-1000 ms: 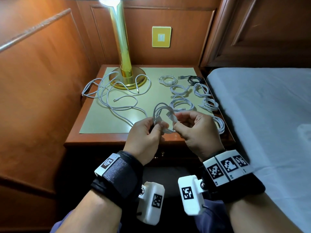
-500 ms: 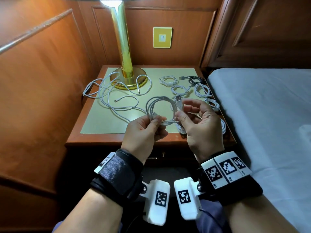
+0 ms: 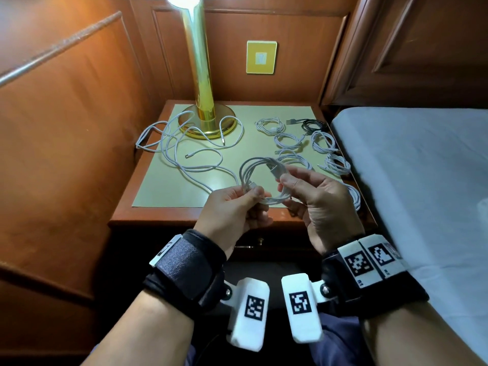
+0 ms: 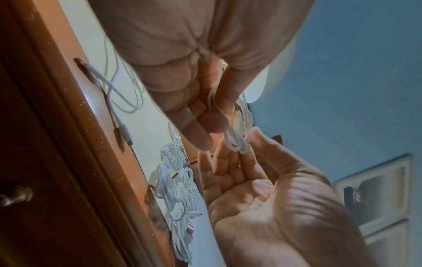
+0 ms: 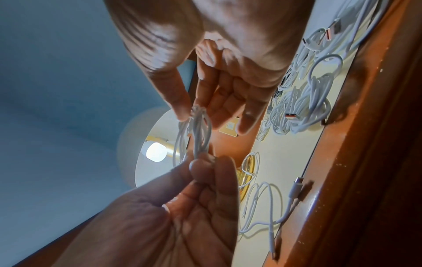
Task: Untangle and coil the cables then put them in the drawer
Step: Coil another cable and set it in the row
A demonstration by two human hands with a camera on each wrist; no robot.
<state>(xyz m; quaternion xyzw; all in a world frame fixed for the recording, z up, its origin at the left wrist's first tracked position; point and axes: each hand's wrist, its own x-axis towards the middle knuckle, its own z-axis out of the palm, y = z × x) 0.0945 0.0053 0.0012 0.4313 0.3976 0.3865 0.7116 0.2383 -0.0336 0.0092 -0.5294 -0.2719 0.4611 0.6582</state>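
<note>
Cables dominate the wooden nightstand (image 3: 163, 220) with its pale green top. Largest is the loose white cable tangle (image 3: 184, 151) sprawling from the left edge round the brass lamp base (image 3: 208, 122) at the back; it looks like two or three cables, though I cannot separate them. Smaller are the coiled white cables (image 3: 290, 140) lined along the right edge toward the back right corner: I count about six, plus one at the front right corner partly hidden behind the right hand. One coiled black cable (image 3: 313, 125) lies at the back right corner. The closed drawer with its small brass knob (image 3: 261, 241) sits below the front edge.

Above the front edge, the half-wound white cable coil (image 3: 261, 178) is held in the air. The left hand (image 3: 232, 210) pinches the loops between thumb and curled fingers. The right hand (image 3: 322, 204) pinches the opposite side and the plug end, its other fingers loosely spread.

Risks, as I judge them: if either pinch slackens, the springy loops may spring open and undo the coil. The free plug end could slip out unless tucked. Setting this coil down carelessly could snag neighbouring coils crowded at the right edge.
</note>
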